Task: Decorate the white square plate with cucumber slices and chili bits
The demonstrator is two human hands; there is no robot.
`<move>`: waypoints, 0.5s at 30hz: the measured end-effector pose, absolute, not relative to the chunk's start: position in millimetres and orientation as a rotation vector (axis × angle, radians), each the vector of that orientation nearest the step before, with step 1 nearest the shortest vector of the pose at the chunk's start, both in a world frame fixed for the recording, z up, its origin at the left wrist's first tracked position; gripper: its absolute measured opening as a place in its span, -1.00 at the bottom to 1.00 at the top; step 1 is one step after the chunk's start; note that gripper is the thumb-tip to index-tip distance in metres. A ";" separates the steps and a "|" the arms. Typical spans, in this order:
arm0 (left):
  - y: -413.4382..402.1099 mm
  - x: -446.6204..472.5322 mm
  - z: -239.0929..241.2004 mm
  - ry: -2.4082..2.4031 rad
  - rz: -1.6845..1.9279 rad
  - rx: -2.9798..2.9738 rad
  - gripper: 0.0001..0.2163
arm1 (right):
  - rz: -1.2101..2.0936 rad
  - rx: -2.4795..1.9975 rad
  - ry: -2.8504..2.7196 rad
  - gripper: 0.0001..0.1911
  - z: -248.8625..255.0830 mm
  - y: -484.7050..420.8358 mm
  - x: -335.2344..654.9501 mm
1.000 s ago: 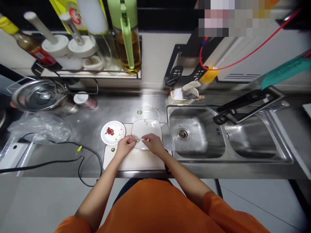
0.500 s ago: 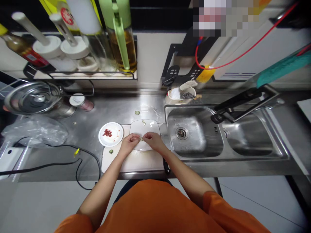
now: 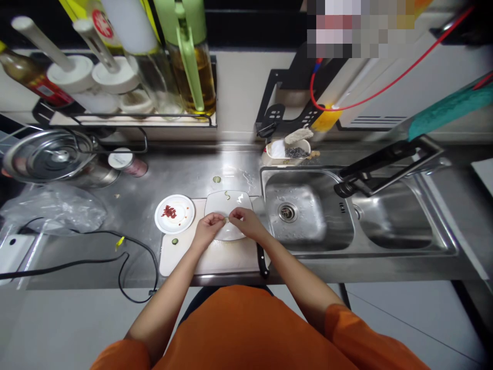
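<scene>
Over a white squarish plate (image 3: pixel 231 234), my left hand (image 3: pixel 208 229) and my right hand (image 3: pixel 247 223) meet with pinched fingertips. Between them is a small, thin, pale green piece (image 3: pixel 227 220) that looks like a cucumber slice, mostly covered by the fingers. An S-shaped pale green cucumber twist (image 3: pixel 227 196) lies near the plate's far edge. Beneath the plate is a whitish cutting board (image 3: pixel 223 263), with a cucumber end (image 3: pixel 175 241) on its left part. A round white plate (image 3: pixel 181 201) to the left carries small chopped red pieces (image 3: pixel 168 211).
A black-handled knife (image 3: pixel 263 263) lies at the board's right edge, beside the double sink (image 3: pixel 308 205). Another green slice (image 3: pixel 216 179) is on the steel counter. Leftward are a black cable (image 3: pixel 96 261), a plastic bag (image 3: pixel 54 208) and a jar (image 3: pixel 129 162). Bottles stand on a rack (image 3: pixel 134 121).
My hands have drawn slightly apart around the small green slice, the right hand shifting a little to the right. More of the knife handle shows. The camera view shifted slightly.
</scene>
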State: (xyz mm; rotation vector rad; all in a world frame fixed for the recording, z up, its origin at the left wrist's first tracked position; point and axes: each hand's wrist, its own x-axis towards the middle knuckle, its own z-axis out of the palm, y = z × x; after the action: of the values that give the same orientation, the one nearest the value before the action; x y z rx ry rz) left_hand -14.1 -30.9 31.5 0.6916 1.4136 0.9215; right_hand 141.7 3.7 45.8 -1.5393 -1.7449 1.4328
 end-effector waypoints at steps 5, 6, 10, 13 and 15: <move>-31.8 -14.3 35.4 1.384 0.937 0.591 -0.74 | 1.458 -1.492 -1.821 -0.90 50.2 8.7 146.7; -32.2 -13.4 35.8 1.334 0.923 0.498 -0.71 | 1.463 -1.471 -1.847 -0.90 51.9 10.0 147.9; -32.2 -8.1 35.9 1.125 0.822 0.145 -0.75 | 1.483 -1.389 -1.947 -0.92 58.8 15.5 153.1; -30.0 -4.0 35.7 1.062 0.818 0.040 -0.82 | 1.494 -1.354 -1.987 -0.92 61.9 19.7 156.7; -27.9 -2.6 35.5 1.058 0.853 0.030 -0.86 | 1.498 -1.344 -2.004 -0.92 62.3 22.5 158.7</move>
State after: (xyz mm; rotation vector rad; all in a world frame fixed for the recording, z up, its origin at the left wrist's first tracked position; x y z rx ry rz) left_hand -2.6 -27.9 35.5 0.0300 1.0580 0.8527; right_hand 158.7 22.5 62.3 -1.3444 -2.0042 1.4981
